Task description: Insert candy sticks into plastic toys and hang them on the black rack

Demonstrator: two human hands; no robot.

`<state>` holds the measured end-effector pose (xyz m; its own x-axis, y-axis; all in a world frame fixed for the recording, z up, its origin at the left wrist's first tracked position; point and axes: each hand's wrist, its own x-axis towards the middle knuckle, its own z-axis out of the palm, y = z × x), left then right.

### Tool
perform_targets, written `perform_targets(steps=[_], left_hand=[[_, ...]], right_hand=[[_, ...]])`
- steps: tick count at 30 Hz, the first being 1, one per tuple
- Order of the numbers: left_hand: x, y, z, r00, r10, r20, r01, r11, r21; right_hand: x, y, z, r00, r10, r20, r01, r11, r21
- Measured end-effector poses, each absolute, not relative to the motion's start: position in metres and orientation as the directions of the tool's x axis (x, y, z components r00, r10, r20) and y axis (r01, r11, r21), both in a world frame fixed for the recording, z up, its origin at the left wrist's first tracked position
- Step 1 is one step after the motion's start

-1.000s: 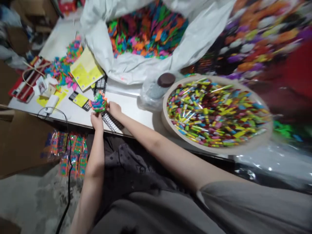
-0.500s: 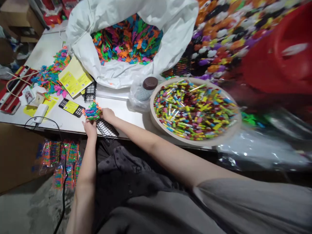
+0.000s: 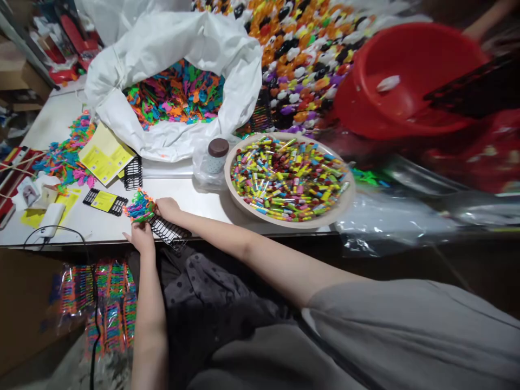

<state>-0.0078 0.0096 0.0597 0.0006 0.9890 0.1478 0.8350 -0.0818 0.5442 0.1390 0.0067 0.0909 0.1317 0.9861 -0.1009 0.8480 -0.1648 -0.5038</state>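
Observation:
My left hand (image 3: 141, 236) is wrapped round the lower side of a bunch of small bright plastic figures (image 3: 139, 207) at the table's front edge. Close beside it, the fingers of my right hand (image 3: 167, 208) are pinched together at the bunch's right side; what they grip is too small to make out. A black plastic grid rack (image 3: 173, 233) slants under my right wrist and over the table edge, its upper end at my fingers. Another black rack with a yellow label (image 3: 103, 201) lies to the left. Behind it is a third black rack (image 3: 133, 173), beside yellow printed cards (image 3: 106, 154).
A white sack (image 3: 162, 146) of plastic figures stands behind, with a loose heap (image 3: 65, 157) to its left. Rightward are a brown-lidded jar (image 3: 217, 154), a beige tub (image 3: 325, 218) of small colourful tubes and a red basin (image 3: 365, 103). A cable (image 3: 95, 325) hangs over the edge.
The view has swung to the right, so the table things sit further left. Both my hands stay at the bunch of figures, with the rack under my right wrist.

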Motion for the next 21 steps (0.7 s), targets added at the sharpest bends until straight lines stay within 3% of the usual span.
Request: perform_targets(steps=[8, 14, 16, 18, 20, 21], left_hand=[[0.0, 0.012, 0.054, -0.01, 0.978, 0.206, 0.857, -0.098, 0.506], [0.006, 0.017, 0.069, -0.042, 0.993, 0.111, 0.83, -0.027, 0.558], [0.006, 0.02, 0.073, -0.064, 0.996, 0.055, 0.798, 0.018, 0.603], [-0.001, 0.02, 0.074, -0.068, 0.997, 0.045, 0.745, 0.021, 0.666], [-0.016, 0.013, 0.071, -0.073, 0.985, 0.153, 0.696, -0.059, 0.715], [-0.026, 0.006, 0.067, -0.087, 0.967, 0.239, 0.684, -0.117, 0.72]], right_hand=[[0.148, 0.019, 0.087, 0.095, 0.983, -0.157, 0.818, -0.167, -0.55], [0.144, -0.004, 0.108, 0.082, 0.985, -0.153, 0.823, -0.154, -0.548], [0.16, -0.033, 0.127, 0.057, 0.995, -0.083, 0.821, -0.094, -0.563], [0.196, -0.075, 0.151, 0.019, 0.996, 0.082, 0.797, 0.034, -0.603], [0.252, -0.127, 0.173, 0.036, 0.978, 0.205, 0.805, 0.094, -0.586], [0.283, -0.153, 0.181, 0.128, 0.966, 0.226, 0.855, 0.008, -0.519]])
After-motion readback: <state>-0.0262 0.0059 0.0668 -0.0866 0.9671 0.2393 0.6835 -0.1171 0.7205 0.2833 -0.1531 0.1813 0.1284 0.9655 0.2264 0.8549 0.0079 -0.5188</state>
